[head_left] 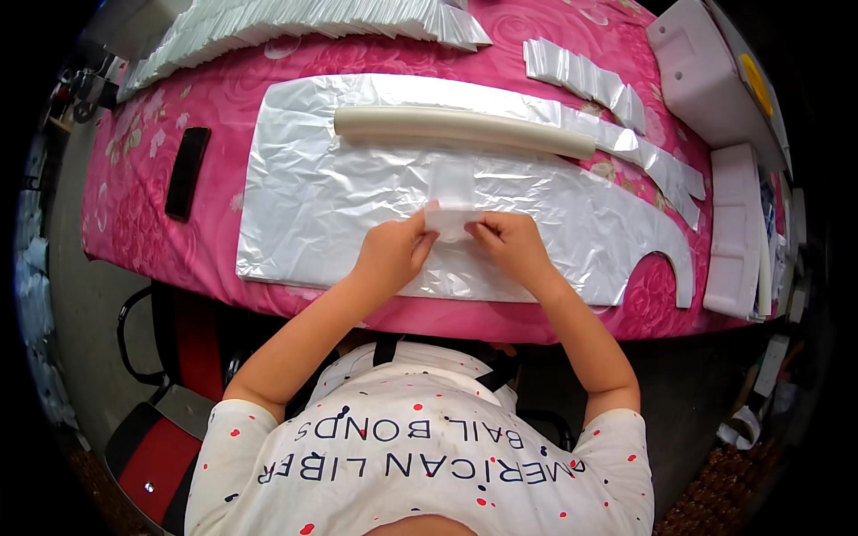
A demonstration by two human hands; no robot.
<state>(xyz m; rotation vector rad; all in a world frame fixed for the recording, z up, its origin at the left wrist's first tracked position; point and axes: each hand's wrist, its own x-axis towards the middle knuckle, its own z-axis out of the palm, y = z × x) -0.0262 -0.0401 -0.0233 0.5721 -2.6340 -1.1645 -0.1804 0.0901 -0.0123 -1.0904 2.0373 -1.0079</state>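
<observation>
Between both hands point(391, 252), translucent white strip point(451, 218), pinched

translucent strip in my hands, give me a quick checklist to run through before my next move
1. Left hand has a grip: ok, it pinches the left end of the translucent strip.
2. Right hand has a grip: ok, it pinches the right end.
3. White plastic sheeting lies smooth: not ok, its surface is creased.
4. Cream tube is away from the hands: ok, it lies beyond them, across the far part of the sheeting.
5. Black oblong object is off the sheeting: ok, it lies to the left on the pink cloth.
6. Strip is a single layer: cannot tell.
</observation>
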